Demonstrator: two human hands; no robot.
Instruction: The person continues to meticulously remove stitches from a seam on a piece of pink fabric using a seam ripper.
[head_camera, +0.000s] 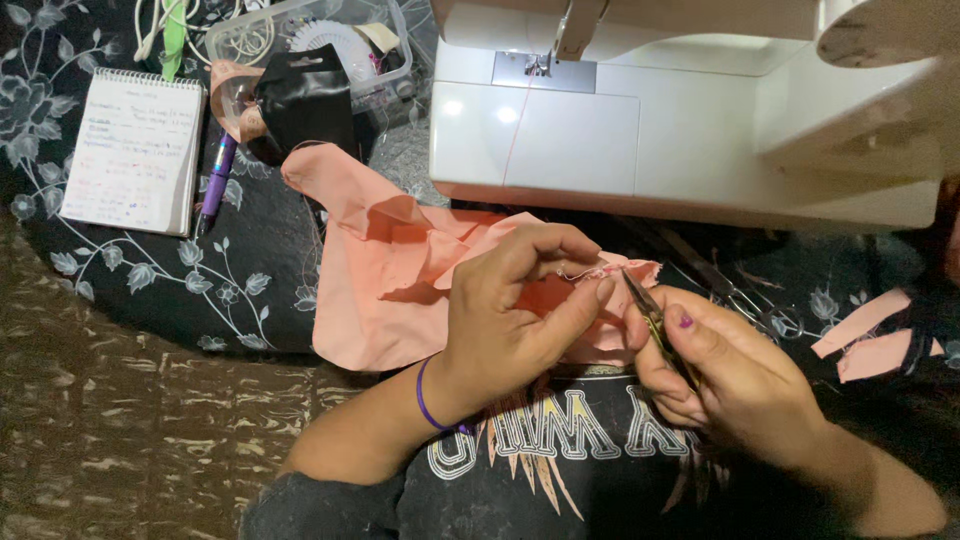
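The left hand (510, 300) pinches the frayed edge of a piece of peach-coloured woven fabric (385, 290) between thumb and fingers, closed tightly on it. The right hand (725, 375) is curled around a slim pair of metal thread snips (655, 322), whose tips point at the pinched edge. The fabric lies at the near edge of the surface (150, 280), which is covered by a dark floral cloth, just in front of a white sewing machine (640, 130). Toward the far left corner sit a spiral notepad (135, 150), a purple pen (217, 180) and a clear plastic box (320, 40). Peach fabric strips (870, 335) lie at the right edge.
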